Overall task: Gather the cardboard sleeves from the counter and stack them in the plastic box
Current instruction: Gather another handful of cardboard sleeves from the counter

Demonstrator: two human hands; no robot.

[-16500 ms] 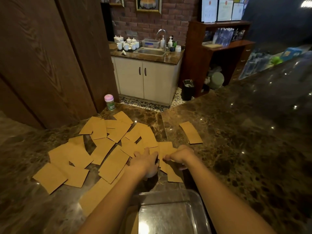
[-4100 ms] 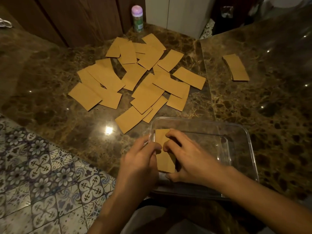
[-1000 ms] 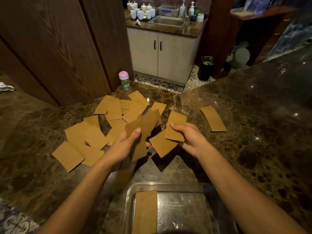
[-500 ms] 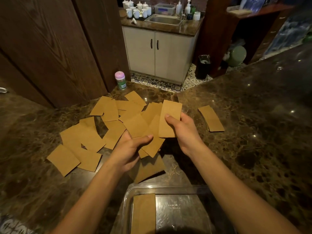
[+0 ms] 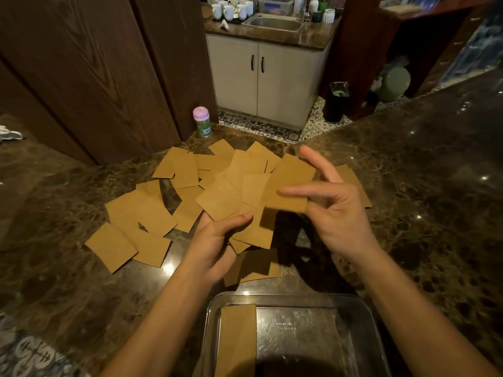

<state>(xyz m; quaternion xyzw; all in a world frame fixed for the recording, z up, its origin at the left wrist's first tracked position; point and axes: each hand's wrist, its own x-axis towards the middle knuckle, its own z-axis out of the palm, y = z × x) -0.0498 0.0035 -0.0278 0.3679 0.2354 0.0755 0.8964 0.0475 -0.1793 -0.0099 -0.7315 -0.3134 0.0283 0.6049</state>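
Your left hand (image 5: 217, 240) grips a fan of sleeves (image 5: 253, 232), thumb on top. Your right hand (image 5: 337, 216) pinches a single sleeve (image 5: 288, 183) near its lower edge, other fingers splayed. Loose sleeves (image 5: 136, 210) litter the counter (image 5: 408, 186); a short stack (image 5: 239, 336) lies at the left of the plastic box (image 5: 299, 302). They look light, flat, bendy and probably slick on each other, so a fan can slip. Square the edges, then pinch across the middle, not a corner.
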